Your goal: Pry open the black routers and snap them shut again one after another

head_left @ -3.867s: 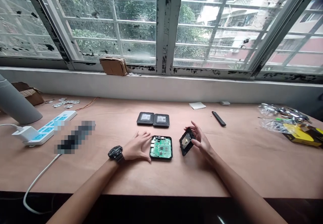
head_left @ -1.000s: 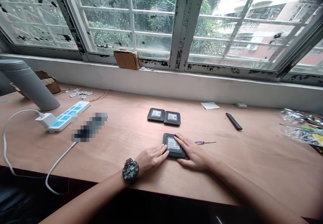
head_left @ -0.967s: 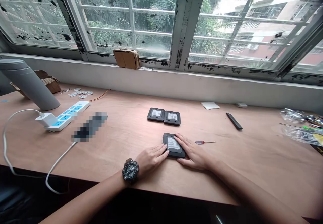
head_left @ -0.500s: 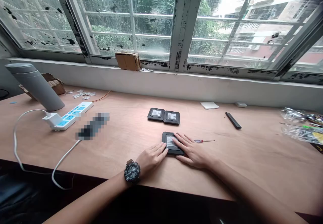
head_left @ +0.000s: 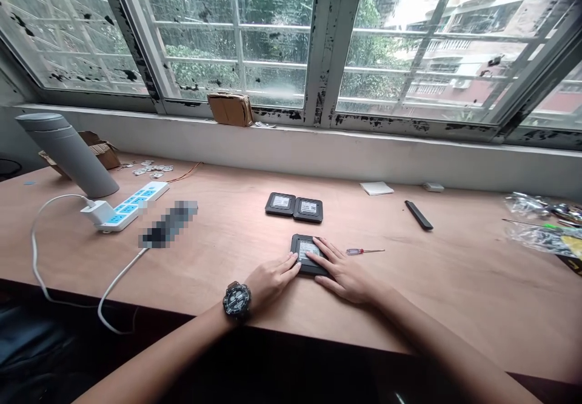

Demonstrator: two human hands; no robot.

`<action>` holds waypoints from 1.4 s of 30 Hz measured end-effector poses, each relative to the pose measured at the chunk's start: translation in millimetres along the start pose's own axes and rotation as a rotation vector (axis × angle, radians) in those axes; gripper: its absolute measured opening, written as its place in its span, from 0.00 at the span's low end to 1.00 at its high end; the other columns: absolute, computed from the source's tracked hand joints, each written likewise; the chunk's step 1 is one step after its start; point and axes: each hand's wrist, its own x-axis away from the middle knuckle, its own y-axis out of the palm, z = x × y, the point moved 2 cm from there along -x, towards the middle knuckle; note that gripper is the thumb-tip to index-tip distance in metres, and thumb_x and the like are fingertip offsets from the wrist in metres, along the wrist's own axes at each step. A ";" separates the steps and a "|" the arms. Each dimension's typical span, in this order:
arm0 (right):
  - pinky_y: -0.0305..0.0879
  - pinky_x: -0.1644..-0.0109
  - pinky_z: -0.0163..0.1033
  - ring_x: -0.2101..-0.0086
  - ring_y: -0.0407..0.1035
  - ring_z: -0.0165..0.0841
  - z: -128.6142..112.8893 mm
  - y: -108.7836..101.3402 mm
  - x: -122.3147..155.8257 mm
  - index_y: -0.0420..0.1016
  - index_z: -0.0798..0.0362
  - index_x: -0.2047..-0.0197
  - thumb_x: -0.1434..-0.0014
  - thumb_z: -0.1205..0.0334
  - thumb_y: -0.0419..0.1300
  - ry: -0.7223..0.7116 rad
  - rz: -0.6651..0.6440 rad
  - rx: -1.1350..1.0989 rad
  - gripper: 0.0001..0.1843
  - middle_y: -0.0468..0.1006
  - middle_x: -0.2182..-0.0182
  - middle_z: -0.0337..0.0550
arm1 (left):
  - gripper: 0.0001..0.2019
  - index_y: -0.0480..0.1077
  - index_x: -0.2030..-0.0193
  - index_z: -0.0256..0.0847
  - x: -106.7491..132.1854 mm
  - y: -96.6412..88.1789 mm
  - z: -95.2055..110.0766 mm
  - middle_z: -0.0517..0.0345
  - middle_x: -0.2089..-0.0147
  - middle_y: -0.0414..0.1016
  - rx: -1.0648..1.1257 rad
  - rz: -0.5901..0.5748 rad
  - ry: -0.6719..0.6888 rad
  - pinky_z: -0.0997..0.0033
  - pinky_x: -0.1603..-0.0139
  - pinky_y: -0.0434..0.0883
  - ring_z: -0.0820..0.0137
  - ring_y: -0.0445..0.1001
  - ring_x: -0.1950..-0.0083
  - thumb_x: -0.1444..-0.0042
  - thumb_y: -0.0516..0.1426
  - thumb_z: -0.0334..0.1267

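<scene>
Your left hand [head_left: 271, 281] rested, fingers together, against the flat black rounded-square device [head_left: 308, 249] on the tan plywood worktop [head_left: 213, 264]; your right hand [head_left: 345, 269] lay on it, fingers spread apart, unclamped, a slim red-handled screwdriver [head_left: 364, 251] just right of them.

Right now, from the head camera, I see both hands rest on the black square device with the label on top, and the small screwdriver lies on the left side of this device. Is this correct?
Not quite: the small screwdriver lies to the right of the black square device, not the left, as the head view shows. The rest stands: the left hand and right hand both rest on it, label up.
</scene>
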 end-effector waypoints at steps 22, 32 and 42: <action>0.74 0.51 0.51 0.56 0.76 0.44 63.9 -38.1 26.4 0.79 0.46 0.54 0.29 0.45 0.52 0.264 0.398 -0.038 0.20 0.77 0.48 0.49 | 0.40 0.60 0.29 0.33 -7.2 2.0 -13.4 0.37 0.31 0.65 0.124 0.025 -0.287 0.46 0.30 0.62 0.47 0.62 0.29 0.37 0.55 0.64; 0.70 0.68 0.40 0.66 0.71 0.37 16.2 -37.9 -39.3 0.65 0.51 0.41 0.26 0.46 0.41 0.283 0.809 -0.514 0.23 0.76 0.62 0.49 | 0.42 0.59 0.29 0.35 -4.5 5.3 -15.6 0.39 0.30 0.65 0.132 0.015 -0.300 0.47 0.29 0.60 0.49 0.62 0.29 0.38 0.55 0.66; 0.64 0.69 0.37 0.70 0.65 0.32 10.1 -19.1 -49.0 0.71 0.48 0.46 0.27 0.48 0.50 0.175 0.762 -0.650 0.17 0.72 0.66 0.41 | 0.42 0.56 0.27 0.39 -4.6 8.1 -17.6 0.43 0.29 0.63 0.219 0.012 -0.316 0.52 0.30 0.62 0.53 0.63 0.29 0.39 0.57 0.64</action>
